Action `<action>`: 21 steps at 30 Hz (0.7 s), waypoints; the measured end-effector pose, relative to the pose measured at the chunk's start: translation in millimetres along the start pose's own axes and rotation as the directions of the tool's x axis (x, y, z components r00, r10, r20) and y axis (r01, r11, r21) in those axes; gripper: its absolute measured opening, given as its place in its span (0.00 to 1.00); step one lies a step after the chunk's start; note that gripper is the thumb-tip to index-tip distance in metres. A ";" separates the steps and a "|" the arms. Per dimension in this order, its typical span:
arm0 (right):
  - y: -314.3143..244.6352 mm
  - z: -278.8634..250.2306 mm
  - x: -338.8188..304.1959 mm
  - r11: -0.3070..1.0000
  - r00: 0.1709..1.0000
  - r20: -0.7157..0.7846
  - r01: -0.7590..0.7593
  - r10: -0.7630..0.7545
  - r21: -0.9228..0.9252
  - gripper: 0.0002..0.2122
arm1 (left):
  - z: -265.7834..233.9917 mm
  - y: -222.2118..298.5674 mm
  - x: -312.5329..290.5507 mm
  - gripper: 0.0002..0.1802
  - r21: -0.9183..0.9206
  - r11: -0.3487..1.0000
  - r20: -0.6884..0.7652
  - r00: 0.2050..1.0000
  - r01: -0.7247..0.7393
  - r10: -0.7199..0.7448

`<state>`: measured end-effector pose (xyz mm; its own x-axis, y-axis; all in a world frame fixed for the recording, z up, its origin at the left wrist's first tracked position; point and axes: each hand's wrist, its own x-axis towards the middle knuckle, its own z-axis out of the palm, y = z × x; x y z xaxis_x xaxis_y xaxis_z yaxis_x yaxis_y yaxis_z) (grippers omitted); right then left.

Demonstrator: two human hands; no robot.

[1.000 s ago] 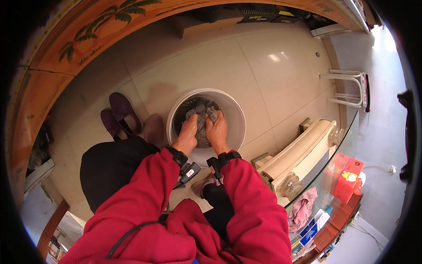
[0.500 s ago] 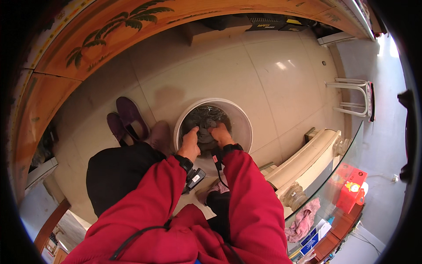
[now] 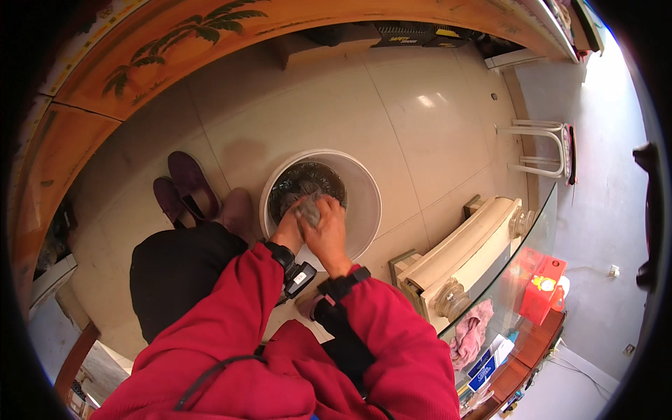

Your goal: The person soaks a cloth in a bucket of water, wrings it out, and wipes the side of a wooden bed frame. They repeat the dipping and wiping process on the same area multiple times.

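A wet grey cloth (image 3: 309, 208) is bunched between my two hands over a white bucket (image 3: 369, 190). My left hand (image 3: 288, 232) closes on the cloth's left side. From the right, my right hand (image 3: 329, 234) wraps around the same bundle, its fingers pressed into it. Dark, rippled water (image 3: 323, 175) shows inside the bucket behind the cloth. The lower part of the cloth hangs toward the water, and my hands partly hide it.
Dark purple shoes (image 3: 190, 183) rest on the tiled floor left of the bucket. A glass-topped table with a cream base (image 3: 458, 255) stands at right, a pink cloth (image 3: 472, 334) and red box (image 3: 540, 287) by it. Farther right is a white-framed stool (image 3: 546, 150).
My hands have come together around the cloth, lifting it into a tighter bundle. My right hand has turned over it. The whole view has shifted slightly.
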<state>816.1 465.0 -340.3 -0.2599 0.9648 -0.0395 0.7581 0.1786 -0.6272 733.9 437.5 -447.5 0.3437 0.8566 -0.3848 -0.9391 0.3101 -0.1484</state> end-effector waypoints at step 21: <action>12.8 16.9 9.0 0.977 0.980 -0.090 -0.166 0.179 0.134 0.13 | 63.9 10.5 -1.6 0.20 0.319 0.948 -0.351 0.929 -0.003 0.121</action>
<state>813.4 472.7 -361.8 -0.0647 0.9946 -0.0808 0.7040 -0.0119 -0.7101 723.0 465.7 -390.3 0.2084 0.6882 -0.6950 -0.8932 0.4233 0.1514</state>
